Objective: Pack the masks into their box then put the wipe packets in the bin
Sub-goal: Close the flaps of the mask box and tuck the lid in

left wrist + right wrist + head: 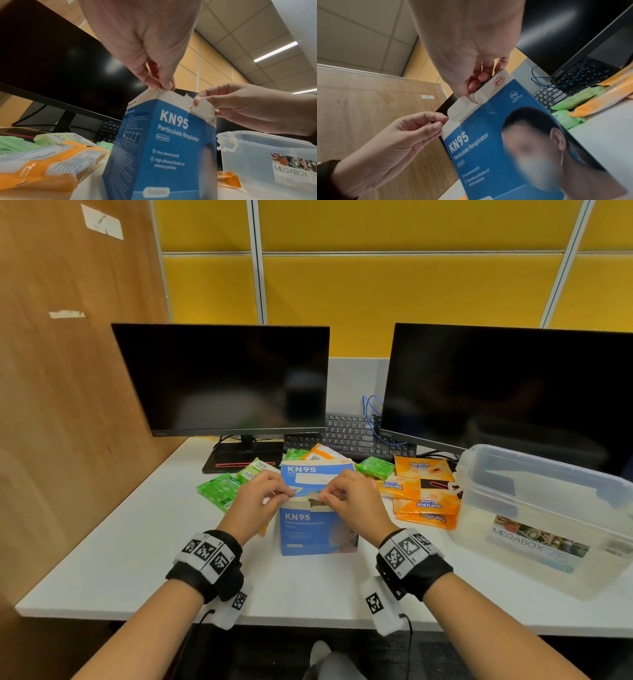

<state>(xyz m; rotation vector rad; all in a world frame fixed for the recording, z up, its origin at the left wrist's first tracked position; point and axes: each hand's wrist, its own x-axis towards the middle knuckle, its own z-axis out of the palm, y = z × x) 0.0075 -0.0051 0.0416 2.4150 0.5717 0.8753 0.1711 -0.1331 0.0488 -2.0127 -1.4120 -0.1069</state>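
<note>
With the left hand [256, 497] and right hand [346, 494] each pinching a flap of the mask box [317, 529], a hard pull could tear them.

- The blue KN95 mask box [317, 529] stood upright on the desk, top flaps open.
- Green wipe packets [219, 491] lay behind-left, orange wipe packets [424, 501] right.
- The clear bin [544, 518] sat far right, uncovered.

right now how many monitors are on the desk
2. The left monitor stands at the back of the desk behind the green packets; the right monitor stands behind the clear bin, cut off by the frame. None seems hidden.
</note>
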